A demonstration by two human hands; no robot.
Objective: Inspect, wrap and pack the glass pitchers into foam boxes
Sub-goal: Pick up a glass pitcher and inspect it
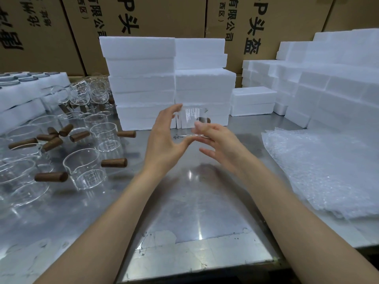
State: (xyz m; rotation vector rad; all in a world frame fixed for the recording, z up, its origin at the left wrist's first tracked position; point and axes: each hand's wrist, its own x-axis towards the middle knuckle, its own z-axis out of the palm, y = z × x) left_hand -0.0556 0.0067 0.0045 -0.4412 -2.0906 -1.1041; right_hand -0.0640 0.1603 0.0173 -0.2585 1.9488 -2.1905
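I hold a clear glass pitcher up above the steel table, in front of the foam boxes. My left hand grips it from the left, fingers on the rim and thumb under the base. My right hand holds its right side, thumb on the glass; the brown wooden handle is mostly hidden behind that hand. Several more glass pitchers with wooden handles stand on the table at the left.
Closed white foam boxes are stacked at the back centre, with more foam pieces at the right. A pile of bubble wrap sheets lies at the right. Foam trays sit at far left. Cardboard cartons line the back.
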